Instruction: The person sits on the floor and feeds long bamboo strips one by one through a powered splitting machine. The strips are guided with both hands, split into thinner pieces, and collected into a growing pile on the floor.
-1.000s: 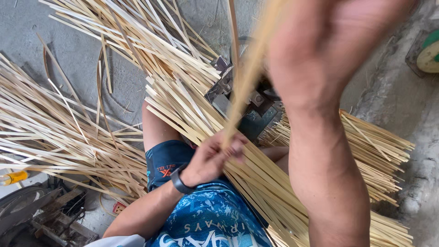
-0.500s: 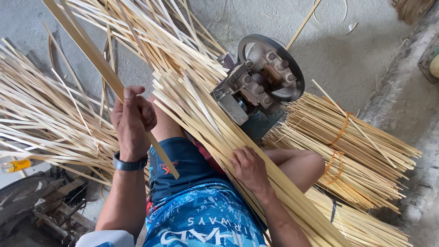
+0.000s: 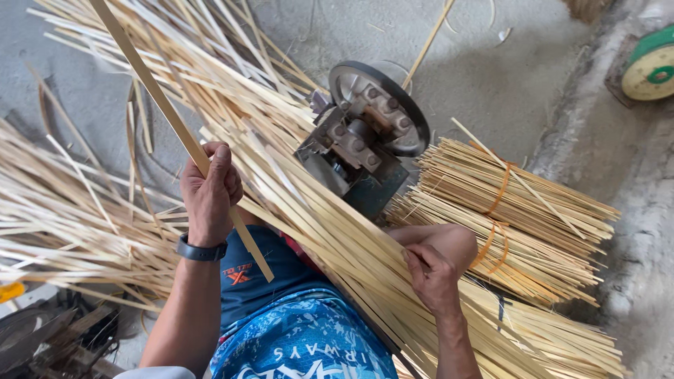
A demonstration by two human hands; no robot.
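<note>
Currently the left hand (image 3: 209,193) is fisted around one bamboo strip (image 3: 151,91), which runs between fingers and palm toward 11 o'clock. Right hand (image 3: 434,274), fingers curled, presses the strip pile (image 3: 330,231) lying across the lap, at 6 o'clock from the splitting machine (image 3: 365,133).

Two hands (image 3: 210,193), one tied bundle (image 3: 512,217)

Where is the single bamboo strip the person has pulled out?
In the head view, the left hand grips the bamboo strip left of centre, slanting up-left, beside the strip pile across the lap.
</note>
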